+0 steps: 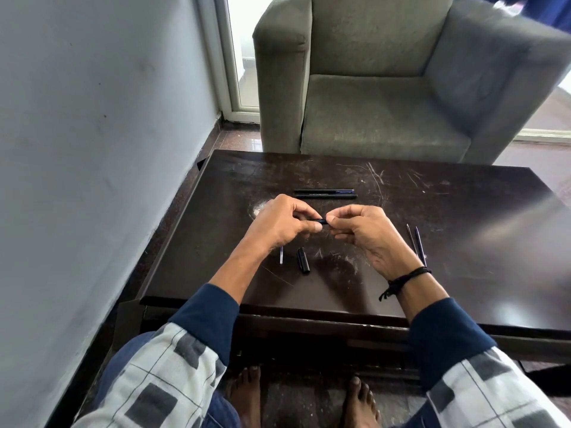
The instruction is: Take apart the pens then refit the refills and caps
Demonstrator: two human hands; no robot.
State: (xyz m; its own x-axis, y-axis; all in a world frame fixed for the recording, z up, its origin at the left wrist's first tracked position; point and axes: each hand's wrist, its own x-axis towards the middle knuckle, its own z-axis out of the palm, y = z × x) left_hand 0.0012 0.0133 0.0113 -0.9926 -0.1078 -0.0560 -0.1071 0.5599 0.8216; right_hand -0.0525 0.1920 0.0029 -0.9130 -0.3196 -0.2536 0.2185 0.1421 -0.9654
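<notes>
Dark, scratched wood is forming the table (463,242), and above its middle the two hands are meeting over a short black pen piece (322,221). The left hand (284,225) is pinching one end between thumb and curled fingers. The right hand (367,234) is pinching the other end with thumb and forefinger, its other fingers curling loosely beneath. Only a small stretch of the piece is showing between the fingertips, so it may be a barrel or a cap; the view is not settling which. It is being held clear of the tabletop.

Beyond the hands, the farther pen (324,190) and the nearer pen (326,196) are lying side by side, parallel to the table's far edge and just beside each other, both apparently whole. To the right of the right hand, two thin dark refills are resting close together and nearly parallel: the left refill (412,238) and the right refill (420,246). Near the left wrist, a loose black cap (303,259) is lying on the wood, with a thin pale refill (281,255) just to its left, its upper end hiding under the hand.

A black thread bracelet (404,278) is circling the right wrist. A grey armchair (370,97) is standing past the table, and a pale wall (92,118) is running along the left.
</notes>
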